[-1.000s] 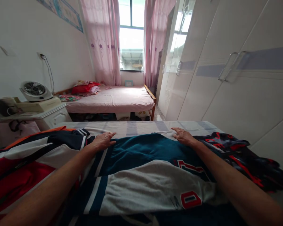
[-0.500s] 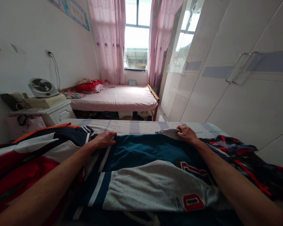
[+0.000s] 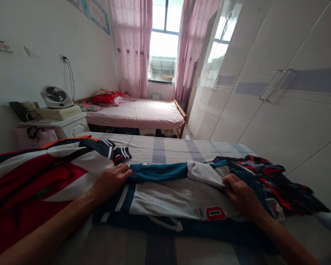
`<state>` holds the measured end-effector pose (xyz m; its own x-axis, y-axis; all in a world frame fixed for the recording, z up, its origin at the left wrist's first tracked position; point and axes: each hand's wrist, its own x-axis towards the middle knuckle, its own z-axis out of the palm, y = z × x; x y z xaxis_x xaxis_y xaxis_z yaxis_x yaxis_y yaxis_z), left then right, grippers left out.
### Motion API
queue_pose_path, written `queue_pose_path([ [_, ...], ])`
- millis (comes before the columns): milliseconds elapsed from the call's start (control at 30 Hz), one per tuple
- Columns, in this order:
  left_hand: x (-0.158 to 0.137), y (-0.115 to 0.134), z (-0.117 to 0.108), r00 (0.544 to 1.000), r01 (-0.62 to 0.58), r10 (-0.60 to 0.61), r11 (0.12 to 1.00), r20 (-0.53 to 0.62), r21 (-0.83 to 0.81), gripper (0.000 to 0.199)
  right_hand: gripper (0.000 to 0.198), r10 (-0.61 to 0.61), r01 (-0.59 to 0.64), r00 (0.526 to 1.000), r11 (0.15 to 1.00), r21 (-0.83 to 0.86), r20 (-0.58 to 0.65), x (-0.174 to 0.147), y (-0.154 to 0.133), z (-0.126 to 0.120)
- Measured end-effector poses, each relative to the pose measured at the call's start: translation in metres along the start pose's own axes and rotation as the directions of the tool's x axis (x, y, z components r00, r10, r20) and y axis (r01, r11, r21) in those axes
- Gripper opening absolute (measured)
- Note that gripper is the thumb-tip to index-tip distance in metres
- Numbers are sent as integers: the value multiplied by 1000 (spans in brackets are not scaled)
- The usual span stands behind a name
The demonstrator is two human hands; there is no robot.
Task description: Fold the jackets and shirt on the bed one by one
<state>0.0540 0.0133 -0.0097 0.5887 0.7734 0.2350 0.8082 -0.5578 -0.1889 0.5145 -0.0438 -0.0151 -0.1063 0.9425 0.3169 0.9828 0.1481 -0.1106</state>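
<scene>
A teal and grey sweatshirt (image 3: 160, 198) with white stripes and a red-edged letter patch lies folded across the bed before me. My left hand (image 3: 113, 180) has its fingers closed on the far left corner of the cloth. At the right, my right hand (image 3: 238, 191) pinches the light grey fabric near the far edge. The far part of the garment is turned over toward me, forming a teal and pale grey band above the grey sleeve. Beside my left arm spreads a red, white and black jacket (image 3: 63, 173). Past my right hand is a dark garment with red markings (image 3: 276, 176).
These clothes lie on a bed with a checked sheet (image 3: 171, 147). Beyond it stands a pink-covered bed (image 3: 138, 112) under a window. A small fan (image 3: 56, 96) sits on a bedside cabinet (image 3: 74, 127) at the left. White wardrobes (image 3: 264, 121) line the right side.
Both hands have come toward me, bringing the sweatshirt's far edge over onto the grey sleeve. More of the checked sheet shows behind and in front. The view has shifted slightly.
</scene>
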Motion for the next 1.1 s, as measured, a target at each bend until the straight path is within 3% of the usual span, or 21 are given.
queue_pose_path([
  [133,4,0,-8,996,77,-76,997,52,-22,31,13,30,-30,999,1000,-10,-14,7,-3,-9],
  [233,7,-1,-12,977,167,-152,981,152,-95,35,18,-79,82,974,997,-4,213,8,-9,-15],
  [300,16,2,-18,972,209,-192,970,134,-121,33,21,-109,110,953,994,12,283,14,-15,-21],
  [433,53,24,-29,982,191,-184,954,53,-232,33,25,-13,12,999,1000,18,40,55,-26,-31],
  [533,78,55,-18,993,114,-105,946,44,-304,41,31,95,-98,993,995,34,68,97,-28,-23],
  [667,79,89,17,994,73,-38,934,106,-349,53,30,155,-169,944,985,22,290,128,-20,3],
  [800,66,99,35,989,59,-1,916,146,-396,56,39,162,-194,889,980,34,428,132,-11,17],
  [1000,66,99,30,990,73,-13,897,139,-435,52,15,25,-155,806,973,171,592,135,-14,-2],
  [1100,67,99,30,991,72,-16,894,130,-442,51,17,-41,-247,724,917,313,689,131,-17,-13],
])
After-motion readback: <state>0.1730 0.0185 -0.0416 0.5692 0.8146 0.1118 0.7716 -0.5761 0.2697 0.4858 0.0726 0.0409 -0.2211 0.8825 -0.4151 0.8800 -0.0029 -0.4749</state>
